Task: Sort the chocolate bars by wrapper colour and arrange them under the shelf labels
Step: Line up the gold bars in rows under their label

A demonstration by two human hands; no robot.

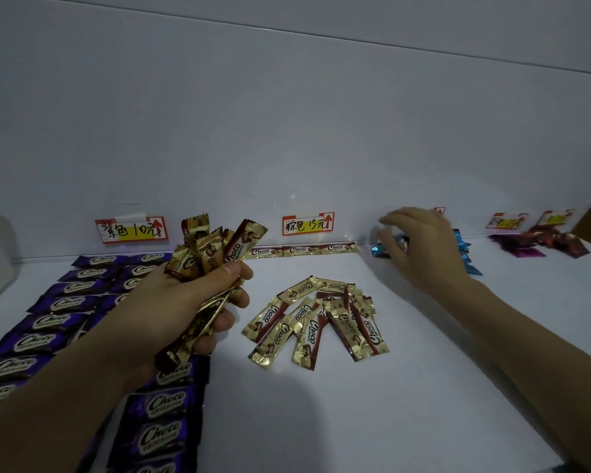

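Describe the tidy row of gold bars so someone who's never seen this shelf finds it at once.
On the white back wall, find the label marked 15. Right beneath it, three gold bars lie end to end along the wall. Unlike the loose gold heap nearer the front and the bunch in the left hand, they form one straight line.

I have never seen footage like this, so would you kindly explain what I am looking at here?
There is no machine: this single picture comes from a camera worn on a person's head, looking down at their bare hands. The left hand grips a bunch of gold bars. The right hand hovers over blue bars at the back; blur hides whether it holds any. On the white shelf lie purple bars in rows, a loose gold pile, and a gold row beneath a price label.
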